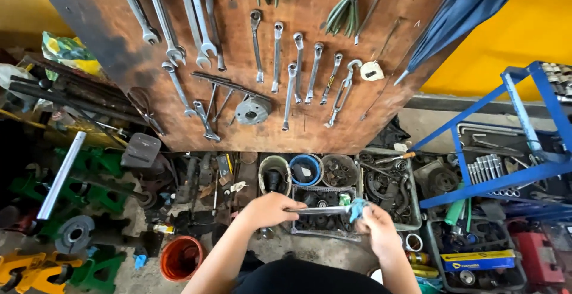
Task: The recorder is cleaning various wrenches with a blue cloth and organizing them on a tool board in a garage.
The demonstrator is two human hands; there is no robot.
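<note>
My left hand (pixel 267 209) grips one end of a long steel wrench (pixel 319 210) held level in front of me. My right hand (pixel 376 226) holds a small blue rag (pixel 357 207) bunched around the wrench's other end. Both hands hover over a grey tray of dark metal parts (pixel 325 225). Above them a brown wooden tool board (pixel 238 109) carries several wrenches (pixel 298 67) and pliers hung on nails.
Round tubs (pixel 305 169) of nuts and sockets sit below the board. An orange bucket (pixel 180 257) stands at lower left, green and yellow stands (pixel 89 193) on the left. A blue metal rack (pixel 524 145) with sockets and tool cases fills the right. A folded blue umbrella (pixel 459 14) leans on the yellow wall.
</note>
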